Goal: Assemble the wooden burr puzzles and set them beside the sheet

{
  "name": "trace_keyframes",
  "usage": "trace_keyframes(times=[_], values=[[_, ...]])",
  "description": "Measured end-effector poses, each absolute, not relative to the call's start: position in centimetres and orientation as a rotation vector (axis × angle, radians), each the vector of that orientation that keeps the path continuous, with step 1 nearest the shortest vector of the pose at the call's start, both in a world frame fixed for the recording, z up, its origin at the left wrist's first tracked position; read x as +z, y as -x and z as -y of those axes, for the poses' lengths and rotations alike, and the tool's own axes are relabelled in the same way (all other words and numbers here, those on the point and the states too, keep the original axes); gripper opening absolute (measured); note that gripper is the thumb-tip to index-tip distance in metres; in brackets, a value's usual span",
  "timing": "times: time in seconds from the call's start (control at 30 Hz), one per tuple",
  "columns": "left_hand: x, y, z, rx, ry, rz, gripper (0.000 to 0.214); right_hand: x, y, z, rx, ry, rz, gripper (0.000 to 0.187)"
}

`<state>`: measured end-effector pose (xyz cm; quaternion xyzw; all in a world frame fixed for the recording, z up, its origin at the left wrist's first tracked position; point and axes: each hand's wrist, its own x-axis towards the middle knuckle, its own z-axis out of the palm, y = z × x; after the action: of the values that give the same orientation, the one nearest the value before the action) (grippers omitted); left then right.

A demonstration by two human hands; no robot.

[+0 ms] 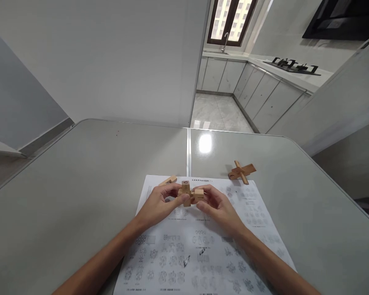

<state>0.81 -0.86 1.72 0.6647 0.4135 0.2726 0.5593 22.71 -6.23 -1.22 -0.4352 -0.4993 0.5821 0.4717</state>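
Observation:
Just above the printed sheet (184, 241), my left hand (160, 200) is closed on a partly joined wooden interlocking puzzle (186, 187), with the thumb across its front. One piece stands upright and bears a dark mark. My right hand (217, 205) pinches a light wooden puzzle piece (199, 194) at the puzzle's right side. Whether this piece is locked into the rest I cannot tell. A loose wooden stick (172, 179) lies behind my left fingers, partly hidden. Two crossed darker wooden pieces (242, 171) rest at the sheet's far right corner.
The pale table (64, 196) has a metal seam (188, 151) running away from me. Rows of puzzle diagrams cover the sheet. Beyond the table's far edge stands a white wall (126, 61). A kitchen with a gas stove (292, 65) and a tap (225, 41) lies at the back right.

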Motion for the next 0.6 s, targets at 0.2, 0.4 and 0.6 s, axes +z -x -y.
trace_keyframes(times=[0.2, 0.4, 0.6], values=[[1.5, -1.5, 1.2, 0.667, -1.467, -0.888, 0.031, -1.3, -21.8, 6.6, 1.412, 1.138, 1.448, 0.022], [1.4, -1.6, 1.4, 0.676, -1.470, -0.919, 0.034, -1.3, -21.6, 7.0, 1.213, 1.167, 1.502, 0.021], [1.4, -1.6, 1.4, 0.632, -1.435, -0.882, 0.034, -1.5, -21.5, 7.1, 1.125, 1.162, 1.590, 0.021]])
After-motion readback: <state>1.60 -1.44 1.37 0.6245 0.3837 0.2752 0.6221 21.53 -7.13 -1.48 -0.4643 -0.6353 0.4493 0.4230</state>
